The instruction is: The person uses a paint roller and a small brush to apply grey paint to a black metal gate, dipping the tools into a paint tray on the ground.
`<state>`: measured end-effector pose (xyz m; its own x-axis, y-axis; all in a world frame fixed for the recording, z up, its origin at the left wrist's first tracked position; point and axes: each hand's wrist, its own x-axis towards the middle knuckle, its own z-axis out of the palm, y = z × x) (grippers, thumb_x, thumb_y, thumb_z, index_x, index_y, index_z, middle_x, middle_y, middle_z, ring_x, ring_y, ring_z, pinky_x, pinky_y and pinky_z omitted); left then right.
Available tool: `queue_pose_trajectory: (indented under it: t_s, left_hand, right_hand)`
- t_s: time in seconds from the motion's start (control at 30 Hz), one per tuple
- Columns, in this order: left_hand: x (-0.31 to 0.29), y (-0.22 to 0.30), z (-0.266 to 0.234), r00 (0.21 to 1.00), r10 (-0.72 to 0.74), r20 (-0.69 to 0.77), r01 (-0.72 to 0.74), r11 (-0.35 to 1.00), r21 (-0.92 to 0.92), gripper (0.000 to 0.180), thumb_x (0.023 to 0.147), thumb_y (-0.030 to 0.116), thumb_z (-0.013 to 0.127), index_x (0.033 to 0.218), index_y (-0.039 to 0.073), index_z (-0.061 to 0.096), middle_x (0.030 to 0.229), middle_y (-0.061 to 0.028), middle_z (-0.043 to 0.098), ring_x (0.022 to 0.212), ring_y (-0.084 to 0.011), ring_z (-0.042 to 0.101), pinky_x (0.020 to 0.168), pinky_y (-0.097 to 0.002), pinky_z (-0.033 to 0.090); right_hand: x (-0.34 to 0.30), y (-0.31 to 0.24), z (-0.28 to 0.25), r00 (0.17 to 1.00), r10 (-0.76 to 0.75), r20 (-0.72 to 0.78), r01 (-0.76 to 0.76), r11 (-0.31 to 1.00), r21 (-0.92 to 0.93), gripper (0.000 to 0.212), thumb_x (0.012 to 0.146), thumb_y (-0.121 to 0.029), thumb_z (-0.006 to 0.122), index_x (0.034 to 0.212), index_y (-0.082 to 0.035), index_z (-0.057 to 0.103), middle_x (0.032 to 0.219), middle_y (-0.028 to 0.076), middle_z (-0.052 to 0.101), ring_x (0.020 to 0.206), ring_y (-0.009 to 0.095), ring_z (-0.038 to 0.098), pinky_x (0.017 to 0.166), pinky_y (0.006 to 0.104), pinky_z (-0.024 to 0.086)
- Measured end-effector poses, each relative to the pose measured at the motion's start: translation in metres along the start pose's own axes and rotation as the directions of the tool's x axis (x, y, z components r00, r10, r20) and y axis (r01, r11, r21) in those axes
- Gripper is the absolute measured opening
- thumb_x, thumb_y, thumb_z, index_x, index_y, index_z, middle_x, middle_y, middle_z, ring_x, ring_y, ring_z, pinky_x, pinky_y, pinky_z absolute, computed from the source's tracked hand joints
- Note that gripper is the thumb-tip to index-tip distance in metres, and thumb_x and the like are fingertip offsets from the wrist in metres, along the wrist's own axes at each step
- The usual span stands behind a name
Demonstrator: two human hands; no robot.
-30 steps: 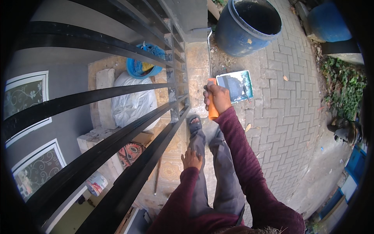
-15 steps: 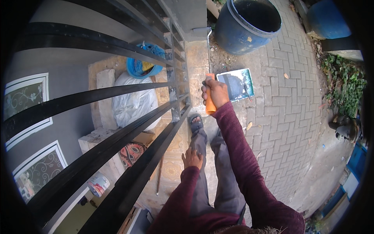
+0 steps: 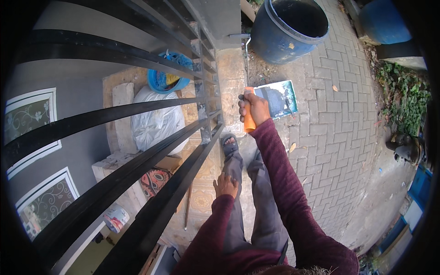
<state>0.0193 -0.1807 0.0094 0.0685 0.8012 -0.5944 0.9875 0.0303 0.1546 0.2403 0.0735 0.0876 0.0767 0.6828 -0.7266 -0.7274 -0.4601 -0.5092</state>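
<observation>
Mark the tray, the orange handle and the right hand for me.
Tray (image 3: pixel 294 97): head view, on its right-hand edge.
Orange handle (image 3: pixel 249 123): head view, on the lower end, below the fingers.
Right hand (image 3: pixel 258 109): head view, on the back of the hand.

Right hand (image 3: pixel 257 110) wrapped round the orange handle (image 3: pixel 250 124) of a paint roller; roller head (image 3: pixel 238 35) up by the grey wall (image 3: pixel 223 20), contact unclear from here. Paint tray (image 3: pixel 294 95) on the ground just right of the fist. Left hand (image 3: pixel 226 185) flat on the left trouser leg (image 3: pixel 234 165). Blue drum (image 3: pixel 278 43) beyond the tray, black bars (image 3: pixel 59 128) to the left.
</observation>
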Motion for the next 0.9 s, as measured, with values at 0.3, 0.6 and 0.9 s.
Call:
queue_pose_trajectory:
  t_s: [0.3, 0.6, 0.9]
  left_hand:
    - [-0.002, -0.001, 0.003, 1.0, 0.008, -0.01, -0.008, 1.0, -0.001, 0.033, 0.084, 0.033, 0.057, 0.105, 0.009, 0.063, 0.129, -0.012, 0.051, 0.123, -0.0259, 0.047, 0.106, -0.0543, 0.031]
    - [-0.001, 0.0, 0.004, 0.999, -0.001, -0.035, 0.001, 1.0, 0.0, 0.031, 0.081, 0.029, 0.059, 0.104, 0.008, 0.063, 0.126, -0.0106, 0.053, 0.121, -0.0239, 0.048, 0.104, -0.0499, 0.033]
    - [0.0, 0.001, 0.002, 0.999, 0.013, -0.045, -0.013, 1.0, 0.016, 0.032, 0.081, 0.03, 0.058, 0.104, 0.008, 0.063, 0.127, -0.0105, 0.053, 0.121, -0.0242, 0.048, 0.104, -0.0504, 0.033]
  right_hand:
    - [0.004, 0.006, 0.012, 0.999, -0.027, -0.034, 0.027, 1.0, -0.004, 0.016, 0.092, -0.02, 0.048, 0.089, -0.005, 0.053, 0.069, 0.002, 0.054, 0.049, 0.011, 0.05, 0.04, 0.027, 0.042]
    - [-0.011, 0.012, 0.004, 0.998, 0.038, -0.055, -0.042, 0.995, -0.088, 0.018, 0.091, -0.02, 0.049, 0.092, -0.003, 0.054, 0.069, 0.003, 0.054, 0.048, 0.012, 0.049, 0.038, 0.0271, 0.041]
    - [0.003, 0.011, 0.013, 1.0, 0.012, 0.005, -0.012, 1.0, -0.023, 0.019, 0.091, -0.021, 0.048, 0.093, -0.002, 0.054, 0.069, 0.003, 0.054, 0.049, 0.012, 0.05, 0.039, 0.0268, 0.042]
